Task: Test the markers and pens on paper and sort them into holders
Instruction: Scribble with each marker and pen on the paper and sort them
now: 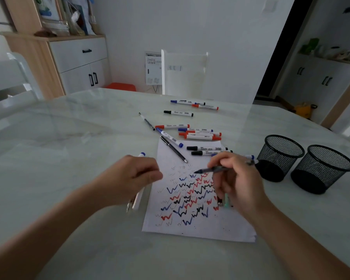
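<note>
A: Where is the thin dark gel pen [210,169]?

B: Pinched in the right hand's [237,179] grip, thumb and fingers pressed onto the barrel. Its tip points left and sits at the upper scribbles on the white sheet of paper [192,201], which is covered in red, blue and black zigzags. The pen's rear end pokes out past the knuckles, blurred.

A: And the other grip?

B: The left hand [129,177] is curled shut around a white marker with a blue cap [141,156], at the paper's left edge. The cap shows above the fist, the barrel below, beside something thin and metallic I cannot make out.

A: Anything else hidden?

B: Something pale green and small under the right palm; unclear what.

A: Around them?

B: Loose markers and a black pen [173,149] lie beyond the sheet on the pale marble worktop [69,138]. Two black mesh holders [305,163] stand to the right, touching.
</note>
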